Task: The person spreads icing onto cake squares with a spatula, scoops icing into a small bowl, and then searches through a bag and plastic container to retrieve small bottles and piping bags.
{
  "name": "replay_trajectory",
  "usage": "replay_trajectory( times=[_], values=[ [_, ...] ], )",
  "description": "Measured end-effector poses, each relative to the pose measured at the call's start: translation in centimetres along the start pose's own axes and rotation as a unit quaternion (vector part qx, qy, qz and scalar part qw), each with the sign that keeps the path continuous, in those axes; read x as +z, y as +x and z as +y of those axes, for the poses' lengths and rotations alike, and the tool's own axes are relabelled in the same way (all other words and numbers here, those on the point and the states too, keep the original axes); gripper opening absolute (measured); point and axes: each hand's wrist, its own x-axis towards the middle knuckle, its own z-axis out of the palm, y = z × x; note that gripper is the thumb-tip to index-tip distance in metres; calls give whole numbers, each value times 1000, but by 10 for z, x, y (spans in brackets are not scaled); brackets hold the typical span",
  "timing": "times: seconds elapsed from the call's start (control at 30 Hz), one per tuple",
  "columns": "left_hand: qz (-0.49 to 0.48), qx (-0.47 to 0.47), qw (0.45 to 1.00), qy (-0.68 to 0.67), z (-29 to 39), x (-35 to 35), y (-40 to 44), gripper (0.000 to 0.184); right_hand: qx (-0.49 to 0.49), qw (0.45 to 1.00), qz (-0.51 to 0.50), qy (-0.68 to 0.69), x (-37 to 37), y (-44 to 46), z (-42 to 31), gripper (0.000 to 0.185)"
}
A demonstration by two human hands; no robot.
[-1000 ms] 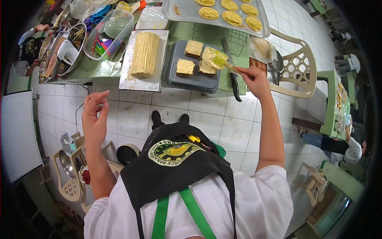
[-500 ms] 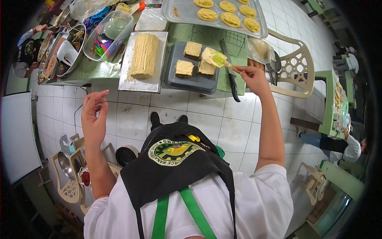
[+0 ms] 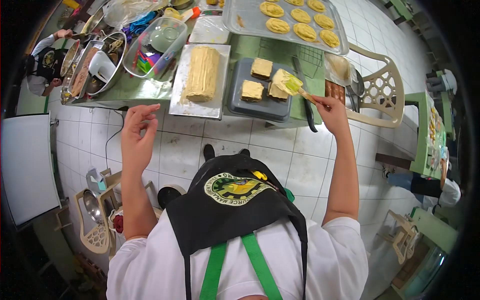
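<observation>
My right hand [image 3: 329,111] grips the wooden handle of a spatula [image 3: 292,86], its green blade thickly smeared with tan frosting. The blade sits over the right-hand cake square [image 3: 274,92] and partly hides it; whether they touch I cannot tell. Two more frosted squares, a rear one [image 3: 261,67] and a left one [image 3: 252,90], rest on the same dark grey pan [image 3: 272,112]. Free of any object, my left hand [image 3: 139,131] is raised before the table edge, fingers apart and loosely bent. Nearest to it is a frosted log cake [image 3: 202,75] on a silver board [image 3: 178,107].
A black-handled knife [image 3: 309,115] lies right of the pan, its handle over the table edge. Behind is a tray [image 3: 240,22] of round pastries. Left stand a plastic tub [image 3: 134,62] of utensils and a metal basin [image 3: 118,67]. A chair [image 3: 382,90] stands right; other people work at both sides.
The whole view has shifted, so the table and both hands appear farther right. The spatula stays in my right hand over the same cake square. My left hand keeps nearly the same pose.
</observation>
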Motion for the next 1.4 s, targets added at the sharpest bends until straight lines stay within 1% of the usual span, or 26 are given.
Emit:
replay_trajectory(
  times=[0.07, 0.1, 0.17, 0.2, 0.27, 0.3, 0.37, 0.4, 0.47, 0.5, 0.57, 0.6, 0.67, 0.7, 0.83, 0.93, 1.03, 1.13, 1.23, 1.33, 1.4],
  values=[
    [1, 4, 1000, 4, -1, -8, 2, 27, 24, 999, 22, -22, -3, -9, 9, 25],
    [0, 2, 1000, -1, -4, -12, 3, 27, 39, 997, 35, 54, -2, -14, 14, 25],
    [-2, 3, 1000, -4, -14, -20, 4, 27, 55, 993, 90, 51, -8, -35, 10, 25],
    [-21, -9, 1000, 2, -22, -25, 3, 27, 72, 992, 103, 21, -8, -47, 7, 28],
    [-59, -25, 997, 33, -41, -32, 0, 28, 72, 988, 139, 1, 0, -72, -7, 33],
    [-65, -18, 997, 32, -48, -34, -3, 28, 59, 985, 159, 19, 10, -83, -5, 37],
    [-154, -93, 979, 95, -61, -35, -9, 30, 35, 984, 173, -17, 29, -106, -16, 37],
    [-164, -85, 978, 94, -69, -33, -11, 30, 30, 980, 195, -23, 37, -114, -37, 37],
    [-245, -108, 959, 91, -87, -26, -15, 32, -23, 965, 255, -54, 62, -125, -44, 38],
    [-256, -102, 957, 90, -93, -20, -15, 32, 7, 965, 259, -40, 76, -130, -45, 39],
    [-337, -78, 937, 45, -100, -5, -15, 32, 22, 961, 272, -50, 101, -134, -46, 39],
    [-345, -73, 935, 44, -107, 1, -17, 32, 30, 957, 286, -44, 112, -135, -47, 39],
    [-407, -71, 910, 32, -118, 11, -20, 31, 31, 948, 315, -35, 138, -135, -30, 42],
    [-422, -57, 903, 49, -120, 14, -21, 33, 48, 948, 314, -24, 147, -136, -31, 45],
    [-443, -61, 893, 48, -124, 11, -18, 33, 59, 944, 325, -14, 178, -139, -31, 50],
    [-435, -60, 896, 58, -136, 3, -7, 32, 91, 940, 327, 22, 195, -144, -30, 51],
    [-428, -74, 898, 71, -140, -8, 4, 32, 112, 929, 350, 46, 211, -154, -23, 46],
    [-426, -74, 899, 75, -145, -15, 13, 33, 101, 922, 373, 35, 219, -167, -23, 46],
    [-421, -75, 901, 69, -159, -17, 15, 33, 84, 927, 364, -3, 214, -170, -34, 47],
    [-427, -70, 898, 78, -168, -16, 11, 33, 107, 936, 334, -21, 203, -164, -57, 48],
    [-431, -70, 896, 84, -166, -14, 10, 32, 108, 934, 339, -35, 202, -159, -60, 48]
  ],
)
